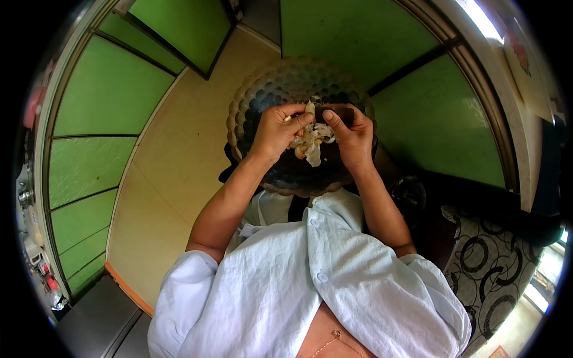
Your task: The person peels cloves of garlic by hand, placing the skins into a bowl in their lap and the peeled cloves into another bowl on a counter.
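Between the thumb and fingers of my left hand [280, 129] is a pale garlic clove [310, 108], held upright. My right hand [359, 138] grips a flat dark brown tool [338, 115], its near end right against the clove; whether it is a knife cannot be made out. Both hands are over a large see-through dish with a dimpled, scalloped rim [235, 109], which sits at my lap. Under the hands, a small heap of garlic cloves [301, 151] and papery white skins [321, 132] lies in the dish, partly hidden by my fingers.
Green cabinet fronts [116, 89] line the left side, with one door [183, 31] standing out over the tan floor [179, 125]. More green panels [429, 121] rise at right. A ring-patterned cloth [488, 264] covers something beside my right elbow.
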Demonstrator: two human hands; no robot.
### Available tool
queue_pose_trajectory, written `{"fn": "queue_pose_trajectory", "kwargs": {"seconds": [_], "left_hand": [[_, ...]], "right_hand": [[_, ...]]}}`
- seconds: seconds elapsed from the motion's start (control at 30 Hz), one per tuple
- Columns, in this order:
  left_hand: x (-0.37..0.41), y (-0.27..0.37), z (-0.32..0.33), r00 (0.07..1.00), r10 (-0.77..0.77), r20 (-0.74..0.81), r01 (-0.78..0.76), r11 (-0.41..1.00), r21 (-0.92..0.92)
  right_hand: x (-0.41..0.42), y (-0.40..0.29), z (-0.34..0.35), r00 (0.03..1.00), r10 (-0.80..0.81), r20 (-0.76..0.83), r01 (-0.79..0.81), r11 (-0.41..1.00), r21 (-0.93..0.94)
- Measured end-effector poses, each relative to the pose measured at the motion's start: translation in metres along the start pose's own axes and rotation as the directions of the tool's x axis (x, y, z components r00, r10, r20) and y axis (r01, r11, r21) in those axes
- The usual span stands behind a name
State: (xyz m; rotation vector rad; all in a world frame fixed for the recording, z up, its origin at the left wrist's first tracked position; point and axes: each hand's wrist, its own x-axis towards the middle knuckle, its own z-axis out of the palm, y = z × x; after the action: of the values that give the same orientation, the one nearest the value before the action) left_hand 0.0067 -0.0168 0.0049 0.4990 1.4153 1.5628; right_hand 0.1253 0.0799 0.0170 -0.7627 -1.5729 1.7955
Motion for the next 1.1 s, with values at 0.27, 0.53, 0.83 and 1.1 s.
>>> {"fn": "queue_pose_trajectory", "kwargs": {"seconds": [0.27,0.53,0.83,1.1], "left_hand": [[0.004,-0.006,-0.005,0.999,-0.035,0.025,0.037,0.997,-0.069],[0.003,0.000,-0.002,0.999,-0.039,0.006,0.039,0.999,-0.011],[0.003,0.003,0.008,1.000,0.000,-0.018,0.000,1.000,-0.027],[0.004,-0.003,0.002,0.999,-0.006,-0.047,0.010,0.996,0.090]], "right_hand": [[0.007,0.002,-0.006,0.999,0.038,0.030,-0.038,0.999,-0.012],[0.010,-0.001,-0.004,0.995,0.029,0.093,-0.015,0.989,-0.148],[0.013,0.001,-0.004,1.000,-0.005,0.010,0.005,0.999,-0.051],[0.021,0.000,-0.010,0.989,0.077,0.123,-0.050,0.977,-0.209]]}}
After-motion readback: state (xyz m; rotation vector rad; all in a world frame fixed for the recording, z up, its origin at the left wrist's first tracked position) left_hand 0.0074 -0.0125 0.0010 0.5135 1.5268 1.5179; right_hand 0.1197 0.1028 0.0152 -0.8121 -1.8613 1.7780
